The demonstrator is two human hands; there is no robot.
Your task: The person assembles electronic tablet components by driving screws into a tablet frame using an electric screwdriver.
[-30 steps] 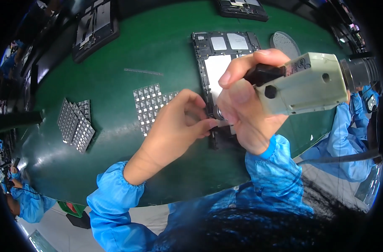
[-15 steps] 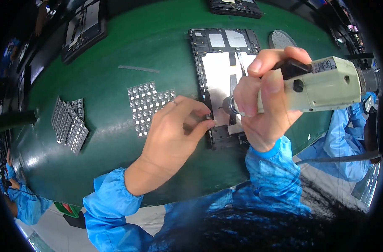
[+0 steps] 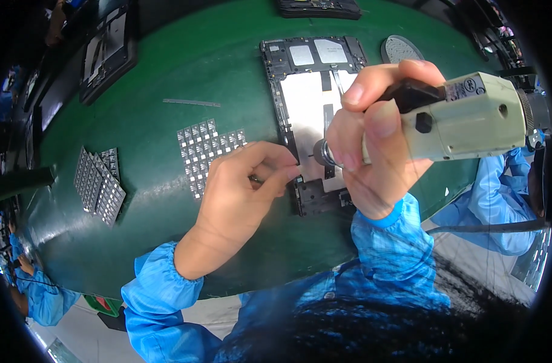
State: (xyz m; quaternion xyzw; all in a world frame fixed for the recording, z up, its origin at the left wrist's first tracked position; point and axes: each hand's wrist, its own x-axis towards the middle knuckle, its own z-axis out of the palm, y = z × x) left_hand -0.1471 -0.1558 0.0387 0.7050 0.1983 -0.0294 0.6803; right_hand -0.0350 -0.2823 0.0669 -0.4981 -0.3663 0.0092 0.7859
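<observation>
My right hand [image 3: 380, 136] is wrapped round a pale green electric screwdriver [image 3: 469, 124]. The tool lies nearly level, its bit end pointing left over an opened tablet [image 3: 301, 100]. The tablet lies flat, with a black frame, a large silvery panel and dark ribbon strips; my hand and the tool cover part of its right side. At its left edge, low down, my left hand [image 3: 236, 187] has thumb and forefinger pinched together. A small pale bit shows at those fingertips, too tiny to name. Partly behind this hand is a sheet of small black-and-white pieces [image 3: 197, 145].
More such sheets [image 3: 100, 184] lie stacked at the left. A thin grey strip [image 3: 191, 103] and a round dish [image 3: 400, 49] rest on the green table [image 3: 239, 66]. Other dark devices [image 3: 109, 54] stand at the far side. People in blue sleeves [image 3: 500, 206] sit on both sides.
The view has shifted slightly, so the table things sit a little further left. My left fingertips have shifted a little at the tablet's edge; a dark bit at them no longer shows.
</observation>
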